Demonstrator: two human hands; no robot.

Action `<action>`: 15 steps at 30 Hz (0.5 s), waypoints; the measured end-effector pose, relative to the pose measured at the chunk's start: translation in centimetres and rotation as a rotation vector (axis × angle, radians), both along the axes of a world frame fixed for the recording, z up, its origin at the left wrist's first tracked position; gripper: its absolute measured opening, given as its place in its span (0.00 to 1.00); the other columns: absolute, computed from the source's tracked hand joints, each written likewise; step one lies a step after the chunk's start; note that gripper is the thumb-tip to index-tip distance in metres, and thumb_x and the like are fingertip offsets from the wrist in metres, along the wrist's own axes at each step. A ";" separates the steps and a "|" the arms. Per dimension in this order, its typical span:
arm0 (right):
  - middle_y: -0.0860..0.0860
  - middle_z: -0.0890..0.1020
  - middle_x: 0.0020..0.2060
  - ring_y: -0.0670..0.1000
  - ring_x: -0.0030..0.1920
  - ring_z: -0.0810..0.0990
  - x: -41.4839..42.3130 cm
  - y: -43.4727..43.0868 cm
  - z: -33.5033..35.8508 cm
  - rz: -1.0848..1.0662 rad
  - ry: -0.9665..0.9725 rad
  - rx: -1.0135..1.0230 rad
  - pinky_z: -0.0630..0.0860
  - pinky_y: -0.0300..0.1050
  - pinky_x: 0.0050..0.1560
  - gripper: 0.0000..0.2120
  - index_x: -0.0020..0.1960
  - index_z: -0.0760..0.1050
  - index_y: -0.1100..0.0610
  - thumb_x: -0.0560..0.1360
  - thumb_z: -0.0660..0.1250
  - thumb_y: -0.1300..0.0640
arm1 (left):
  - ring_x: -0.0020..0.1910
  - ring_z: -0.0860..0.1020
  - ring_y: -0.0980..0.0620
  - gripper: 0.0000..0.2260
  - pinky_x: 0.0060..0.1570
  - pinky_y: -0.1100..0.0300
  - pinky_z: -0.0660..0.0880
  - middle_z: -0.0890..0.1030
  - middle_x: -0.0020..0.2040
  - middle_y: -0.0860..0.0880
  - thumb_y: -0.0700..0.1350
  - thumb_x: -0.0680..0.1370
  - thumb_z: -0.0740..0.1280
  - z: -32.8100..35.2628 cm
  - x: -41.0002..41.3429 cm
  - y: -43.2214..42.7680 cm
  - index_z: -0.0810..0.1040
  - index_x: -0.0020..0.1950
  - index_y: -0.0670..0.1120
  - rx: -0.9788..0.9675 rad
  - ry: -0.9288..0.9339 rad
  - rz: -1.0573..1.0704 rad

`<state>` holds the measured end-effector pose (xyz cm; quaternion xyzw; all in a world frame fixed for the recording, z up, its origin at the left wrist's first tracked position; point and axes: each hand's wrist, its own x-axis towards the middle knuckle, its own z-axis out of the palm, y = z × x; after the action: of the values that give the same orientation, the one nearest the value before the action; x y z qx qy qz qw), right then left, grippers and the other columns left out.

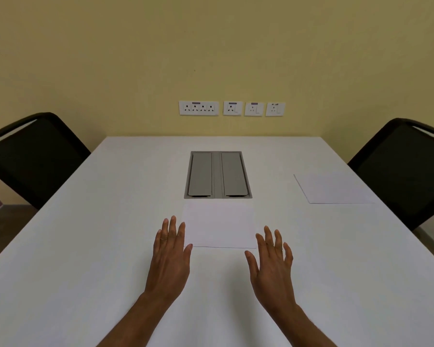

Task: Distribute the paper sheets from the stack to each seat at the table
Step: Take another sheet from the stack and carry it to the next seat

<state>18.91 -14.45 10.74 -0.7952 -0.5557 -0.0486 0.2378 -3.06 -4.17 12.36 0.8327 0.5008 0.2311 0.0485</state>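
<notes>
Two bare hands rest nearest the camera on the white table point(90, 246), palms down and holding nothing. The left hand point(169, 251) lies flat with fingers extended and close together, its thumb tip at the near left corner of the paper stack point(219, 225). The right hand point(271, 261) has fingers spread and slightly raised, just beside the stack's near right corner. This flanking position appears suited to steadying or squaring the stack before the next sheet is drawn off.

The stack is thin, flat and white, barely distinguishable from the matte tabletop; only its near edge reads as a fine dark line. Sheet count cannot be determined.

Directly beyond the stack sits a recessed grey cable hatch point(218, 174) with two smooth rectangular flaps, both closed.

Further right, one single sheet point(332, 188) lies flat before the right chair point(409, 169), judged to be that seat's copy. The left chair point(33, 156), dark, with a mesh-like back and curved frame, has no sheet before it, so distribution appears incomplete.

At the far end, white socket plates point(232, 108) sit in a row on the plain yellow wall.
</notes>
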 end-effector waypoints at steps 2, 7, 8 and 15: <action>0.53 0.60 0.79 0.55 0.80 0.50 0.5 1.1 -1.8 -0.003 0.002 -0.029 0.47 0.56 0.77 0.28 0.75 0.67 0.56 0.82 0.47 0.42 | 0.80 0.47 0.46 0.29 0.77 0.55 0.42 0.53 0.81 0.44 0.56 0.82 0.43 -1.6 0.4 1.1 0.59 0.79 0.43 -0.015 -0.003 0.005; 0.54 0.60 0.79 0.56 0.80 0.53 1.8 3.9 -5.6 -0.032 0.035 -0.118 0.48 0.56 0.77 0.26 0.75 0.66 0.55 0.83 0.49 0.43 | 0.80 0.42 0.50 0.28 0.79 0.53 0.44 0.50 0.81 0.46 0.56 0.82 0.43 -5.7 1.4 3.9 0.55 0.80 0.46 -0.096 -0.035 0.041; 0.54 0.59 0.79 0.56 0.80 0.53 2.0 4.4 -6.3 -0.038 0.055 -0.142 0.47 0.56 0.77 0.25 0.76 0.65 0.55 0.83 0.50 0.44 | 0.80 0.43 0.50 0.26 0.78 0.53 0.45 0.50 0.81 0.45 0.54 0.83 0.46 -6.4 1.5 4.5 0.56 0.80 0.45 -0.122 -0.053 0.054; 0.56 0.67 0.76 0.54 0.76 0.63 3.0 7.2 -10.1 -0.100 0.128 -0.202 0.51 0.56 0.74 0.23 0.74 0.66 0.55 0.82 0.56 0.46 | 0.81 0.47 0.50 0.24 0.75 0.59 0.41 0.51 0.82 0.46 0.48 0.84 0.54 -10.8 2.1 6.9 0.54 0.80 0.46 -0.254 -0.087 0.079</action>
<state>21.93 -7.24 0.68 -0.8433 -0.5010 0.0468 0.1886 -0.93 2.76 1.53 0.7886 0.5560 0.2033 0.1659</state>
